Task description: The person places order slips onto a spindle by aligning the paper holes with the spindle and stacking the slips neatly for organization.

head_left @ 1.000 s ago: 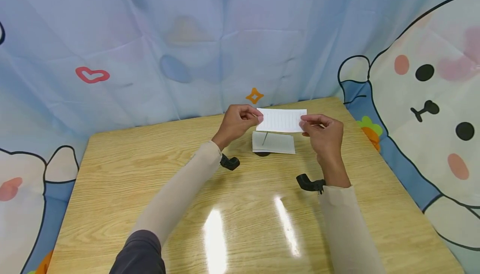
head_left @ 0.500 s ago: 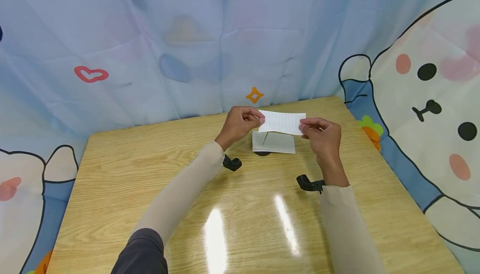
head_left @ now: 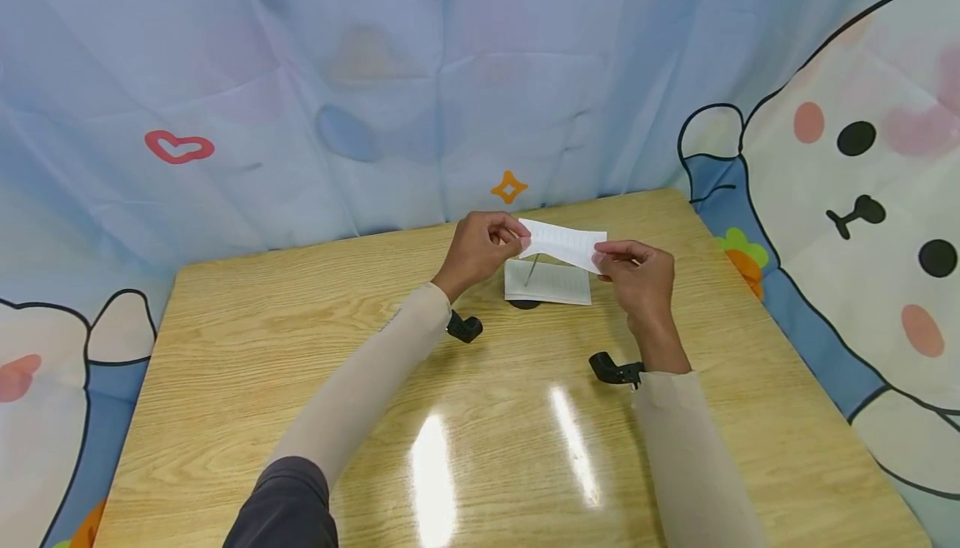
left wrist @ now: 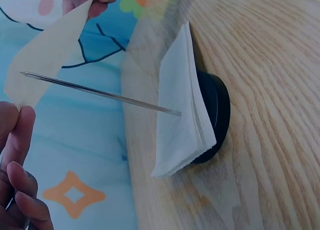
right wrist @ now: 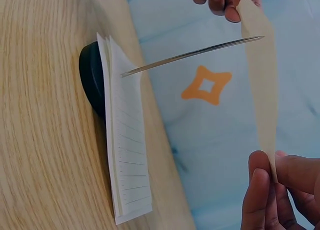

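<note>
A lined white paper slip (head_left: 564,241) is stretched between both hands above a bill spike. My left hand (head_left: 480,250) pinches its left end between thumb and finger. Its right end is pinched by my right hand (head_left: 639,280). In the left wrist view, the bare metal spike (left wrist: 100,93) rises from a small stack of paper slips (left wrist: 175,125), its tip overlapping the held slip in the picture. Whether the tip touches the paper, I cannot tell. The stack sits on a round black base (left wrist: 220,115), partly hidden beneath it.
The wooden table (head_left: 262,365) ends at a patterned blue curtain (head_left: 337,98) just behind the spike. Each wrist carries a black camera mount, such as the one under the right wrist (head_left: 611,369).
The slip has bent and tilted, its right end coming down a little. My right hand has shifted slightly left and lower, and my left hand slightly right. The stack stays put.
</note>
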The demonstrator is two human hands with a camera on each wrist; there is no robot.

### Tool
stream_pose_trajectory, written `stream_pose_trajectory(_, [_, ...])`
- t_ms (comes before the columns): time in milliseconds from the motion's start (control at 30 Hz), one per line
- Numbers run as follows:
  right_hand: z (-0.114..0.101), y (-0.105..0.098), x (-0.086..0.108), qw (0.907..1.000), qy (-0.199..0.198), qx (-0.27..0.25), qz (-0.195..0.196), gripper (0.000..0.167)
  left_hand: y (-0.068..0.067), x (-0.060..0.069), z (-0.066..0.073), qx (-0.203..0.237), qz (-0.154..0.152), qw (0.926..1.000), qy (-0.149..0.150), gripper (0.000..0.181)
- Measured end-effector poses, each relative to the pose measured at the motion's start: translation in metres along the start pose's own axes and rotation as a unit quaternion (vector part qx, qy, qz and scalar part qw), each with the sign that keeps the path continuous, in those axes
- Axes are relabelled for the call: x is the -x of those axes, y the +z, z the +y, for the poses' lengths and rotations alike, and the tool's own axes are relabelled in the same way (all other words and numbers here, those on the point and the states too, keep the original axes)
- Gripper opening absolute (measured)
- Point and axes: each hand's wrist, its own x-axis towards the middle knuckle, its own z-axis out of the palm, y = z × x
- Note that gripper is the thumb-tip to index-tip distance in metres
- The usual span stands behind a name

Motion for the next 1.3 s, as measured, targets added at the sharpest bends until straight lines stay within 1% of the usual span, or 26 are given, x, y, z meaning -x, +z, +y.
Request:
stream_pose_trajectory(200, [0.001, 0.003, 0.0, 1.0, 0.004, 0.003, 0.005, 0.018, -0.001, 0.0, -0.001, -0.028, 0.003, 0.9995, 0.012, 0.007])
stream_pose_trajectory(400, [0.003, 0.005, 0.0, 0.9999, -0.009, 0.011, 0.006, 0.018, -0.001, 0.001, -0.003, -0.052, 0.004, 0.9985, 0.017, 0.007])
stream_pose_trajectory(433, [0.003, 0.005, 0.0, 0.9998, -0.012, 0.013, 0.006, 0.017, -0.001, 0.001, -0.004, -0.059, 0.003, 0.9981, 0.019, 0.007])
stream_pose_trajectory(500, [0.004, 0.005, 0.0, 0.9997, -0.014, 0.019, 0.007, 0.017, -0.001, 0.001, -0.006, -0.088, -0.002, 0.9958, 0.024, 0.007])
stream_pose_trajectory(633, [0.009, 0.006, 0.002, 0.9992, -0.013, 0.039, 0.002, 0.016, 0.002, 0.005, -0.015, -0.124, -0.014, 0.9922, 0.008, 0.008])
stream_pose_trajectory(733, [0.013, 0.008, 0.002, 0.9986, -0.013, 0.052, -0.005, 0.016, 0.003, 0.008, -0.02, -0.118, -0.015, 0.9929, -0.009, 0.008])
stream_pose_trajectory(933, [0.019, 0.01, 0.001, 0.9979, -0.022, 0.061, -0.004, 0.015, 0.004, 0.01, -0.022, -0.131, -0.012, 0.9912, -0.011, 0.008])
stream_pose_trajectory(1133, [0.023, 0.011, 0.001, 0.9973, -0.025, 0.069, 0.002, 0.015, 0.004, 0.013, -0.031, -0.142, -0.009, 0.9897, -0.012, 0.008])
stream_pose_trajectory(1200, [0.025, 0.009, 0.001, 0.9965, -0.034, 0.076, 0.008, 0.014, 0.003, 0.014, -0.036, -0.135, -0.002, 0.9908, -0.016, 0.009])
stream_pose_trajectory(1300, [0.029, 0.007, 0.0, 0.9953, -0.04, 0.088, 0.015, 0.013, 0.0, 0.016, -0.044, -0.11, 0.017, 0.9932, -0.034, 0.01])
